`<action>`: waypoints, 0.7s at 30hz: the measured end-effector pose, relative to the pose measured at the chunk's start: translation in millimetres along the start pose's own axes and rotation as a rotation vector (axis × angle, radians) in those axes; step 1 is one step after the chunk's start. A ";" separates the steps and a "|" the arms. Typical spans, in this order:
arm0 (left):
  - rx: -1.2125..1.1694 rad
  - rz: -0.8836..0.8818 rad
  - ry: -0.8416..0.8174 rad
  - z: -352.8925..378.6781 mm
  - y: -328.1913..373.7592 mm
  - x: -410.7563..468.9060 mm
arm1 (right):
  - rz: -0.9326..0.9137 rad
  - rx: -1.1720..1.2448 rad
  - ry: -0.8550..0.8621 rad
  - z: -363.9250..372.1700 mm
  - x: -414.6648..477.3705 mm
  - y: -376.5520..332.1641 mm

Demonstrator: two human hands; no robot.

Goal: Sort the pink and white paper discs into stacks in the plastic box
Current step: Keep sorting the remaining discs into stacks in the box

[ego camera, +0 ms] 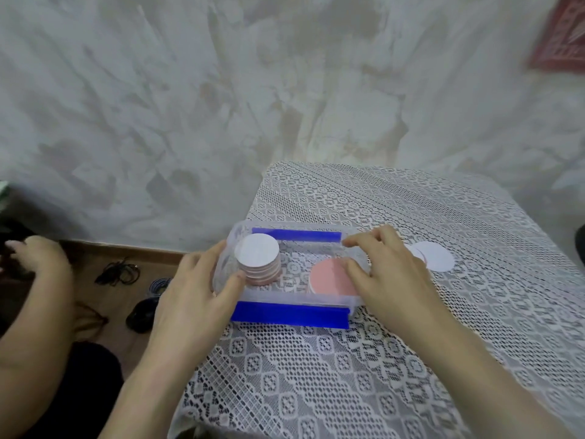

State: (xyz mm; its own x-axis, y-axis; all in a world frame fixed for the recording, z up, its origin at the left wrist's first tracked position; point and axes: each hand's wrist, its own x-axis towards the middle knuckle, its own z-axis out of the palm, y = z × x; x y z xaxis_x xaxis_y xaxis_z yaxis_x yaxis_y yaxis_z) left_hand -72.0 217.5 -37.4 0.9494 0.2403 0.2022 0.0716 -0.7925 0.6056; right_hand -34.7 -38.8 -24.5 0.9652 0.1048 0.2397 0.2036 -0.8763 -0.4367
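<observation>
A clear plastic box (pixel 316 300) with blue clip handles sits near the table's left edge. Inside on the left stands a tall stack of discs (pixel 257 259) with a white one on top. A low pink stack (pixel 330 277) lies on the right of the box. My left hand (pixel 196 289) grips the box's left end, thumb inside against the tall stack. My right hand (pixel 389 274) rests over the box's right end, thumb touching the pink stack, fingertips at the far rim. Loose white discs (pixel 435 256) lie on the cloth just right of that hand.
A white lace tablecloth (pixel 348 375) covers the table, whose left edge drops to a wooden floor. Dark cables and small objects (pixel 139 289) lie on the floor. Another person's arm and hand (pixel 38 280) are at the far left. A pale wall stands behind.
</observation>
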 end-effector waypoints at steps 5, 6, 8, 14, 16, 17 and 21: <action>0.225 0.068 0.128 1.7 14.8 -1.7 | -0.033 0.030 -0.044 -4.3 -2.7 6.9; 0.240 0.092 0.149 3.7 21.9 -2.9 | -0.039 0.029 -0.056 -7.1 -3.3 8.6; 0.254 0.167 0.172 10.4 38.9 -5.4 | -0.055 0.019 -0.072 -13.6 -4.3 12.9; 0.202 0.333 0.104 45.5 101.8 -4.2 | -0.074 -0.044 -0.091 -36.4 -2.4 38.4; 0.215 0.381 0.085 60.4 126.8 -3.7 | -0.075 -0.090 -0.079 -43.8 -1.7 53.9; 0.222 0.407 0.079 68.7 139.3 -3.6 | -0.068 -0.119 -0.074 -47.5 -1.6 62.6; 0.237 0.525 0.037 106.7 183.1 -5.4 | -0.043 -0.229 -0.059 -58.3 -0.1 103.5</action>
State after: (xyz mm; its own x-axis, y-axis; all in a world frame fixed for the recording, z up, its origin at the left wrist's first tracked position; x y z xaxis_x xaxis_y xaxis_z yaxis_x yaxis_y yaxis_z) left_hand -31.3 11.3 -9.7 0.8650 -0.2030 0.4589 -0.3358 -0.9137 0.2289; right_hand -23.2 -156.8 -19.2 0.9657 0.1654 0.2002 0.2083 -0.9537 -0.2171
